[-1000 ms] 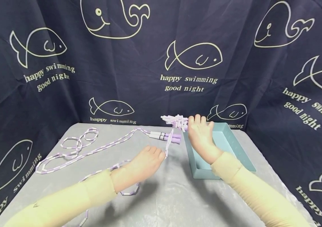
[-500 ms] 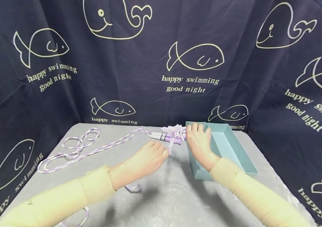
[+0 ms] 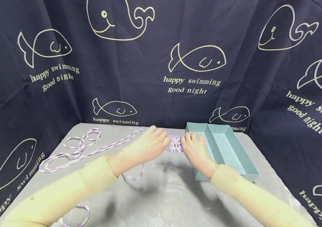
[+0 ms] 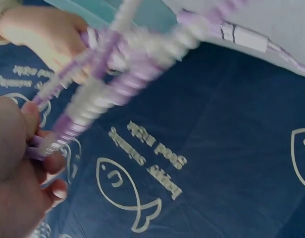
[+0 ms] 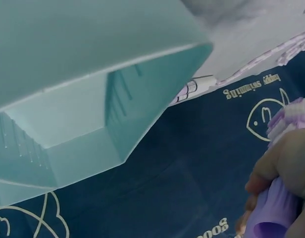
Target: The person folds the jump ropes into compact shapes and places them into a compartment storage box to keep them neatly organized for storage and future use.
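Observation:
My right hand (image 3: 195,149) grips the purple handle (image 5: 274,206) of a purple-and-white beaded jump rope, beside the teal box. The rope is wound into a bundle (image 3: 174,144) that shows between my two hands. Beaded strands (image 4: 90,99) run to my left hand (image 3: 150,143), which pinches them between thumb and fingers in the left wrist view. A loose loop (image 3: 134,177) of beads hangs below the left forearm, and another stretch (image 3: 87,214) lies near the front of the table.
A second beaded jump rope (image 3: 78,154) lies in loops on the left of the grey-covered table (image 3: 172,195); its white-and-purple handle (image 4: 244,37) shows in the left wrist view. The two-compartment teal box (image 3: 231,138) stands at right. A dark printed curtain (image 3: 138,72) surrounds the table.
The left hand has risen toward the back, up beside the bundle. My right hand has come slightly lower and nearer, bringing the bundle down. The loose rope loop has shifted with the left hand.

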A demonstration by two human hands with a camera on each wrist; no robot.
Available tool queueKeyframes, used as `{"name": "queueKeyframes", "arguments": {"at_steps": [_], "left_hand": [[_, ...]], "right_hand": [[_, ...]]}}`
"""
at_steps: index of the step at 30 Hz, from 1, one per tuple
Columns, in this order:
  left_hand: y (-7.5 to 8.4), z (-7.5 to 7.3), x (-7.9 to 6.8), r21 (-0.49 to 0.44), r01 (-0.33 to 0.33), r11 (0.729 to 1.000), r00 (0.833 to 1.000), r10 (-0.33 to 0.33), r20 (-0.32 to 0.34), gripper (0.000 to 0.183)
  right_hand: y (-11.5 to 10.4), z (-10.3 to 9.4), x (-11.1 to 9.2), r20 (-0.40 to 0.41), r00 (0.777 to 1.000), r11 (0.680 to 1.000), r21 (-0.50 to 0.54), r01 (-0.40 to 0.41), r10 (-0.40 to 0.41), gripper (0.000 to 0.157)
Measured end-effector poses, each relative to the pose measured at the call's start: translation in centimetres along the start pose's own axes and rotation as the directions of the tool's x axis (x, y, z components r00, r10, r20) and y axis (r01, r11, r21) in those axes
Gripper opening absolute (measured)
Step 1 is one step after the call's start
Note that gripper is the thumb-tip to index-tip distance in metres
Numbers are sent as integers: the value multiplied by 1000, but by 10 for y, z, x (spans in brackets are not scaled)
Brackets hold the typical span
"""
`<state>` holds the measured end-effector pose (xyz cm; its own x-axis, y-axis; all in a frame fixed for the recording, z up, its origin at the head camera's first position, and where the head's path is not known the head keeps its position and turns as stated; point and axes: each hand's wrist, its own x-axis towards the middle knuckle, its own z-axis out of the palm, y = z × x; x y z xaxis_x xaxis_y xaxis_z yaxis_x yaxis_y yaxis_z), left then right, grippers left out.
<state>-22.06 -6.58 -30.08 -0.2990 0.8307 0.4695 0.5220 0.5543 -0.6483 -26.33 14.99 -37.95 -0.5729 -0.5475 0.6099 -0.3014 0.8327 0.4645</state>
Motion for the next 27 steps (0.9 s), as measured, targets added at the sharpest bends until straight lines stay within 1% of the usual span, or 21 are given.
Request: {"name": "queueKeyframes", "arguments": {"at_steps": [2,4,6,10,12,16,21,24,27], "left_hand": [[-6,1,3,8,-4,1000,1000,4,-5,11],[-12,3,4,7,-1,1000,1000,1,-8,12],[-16,6,4,10,-2,1000,1000,2,-9,13],[-23,13,4,2,1,1000,1000,-1,2,11],[-25,16,4,-2,3,1000,1000,-3,11,8],[-28,21,5,-14,-8,1000,1000,8,-4,5],[-32,27,4,-39,-45,998,999,45,-19,7],[-36,34,2,-54,-75,996,997,75,-4,6],[-40,41,-2,-73,-92,993,995,94,25,7]], "right_hand": [[-1,-3,-1,17,999,999,12,42,-42,23],[-1,-5,-1,14,996,996,21,85,-85,21],[0,-6,-1,-7,992,992,24,127,-127,19],[1,-8,-1,-53,977,977,41,208,-206,22],[2,-10,-1,-64,967,966,59,250,-246,23],[4,-14,0,-75,944,941,84,327,-321,25],[4,-22,1,-124,906,900,121,420,-406,26],[6,-26,2,-131,887,878,139,458,-442,23],[10,-29,2,-118,878,863,161,478,-464,15]]}}
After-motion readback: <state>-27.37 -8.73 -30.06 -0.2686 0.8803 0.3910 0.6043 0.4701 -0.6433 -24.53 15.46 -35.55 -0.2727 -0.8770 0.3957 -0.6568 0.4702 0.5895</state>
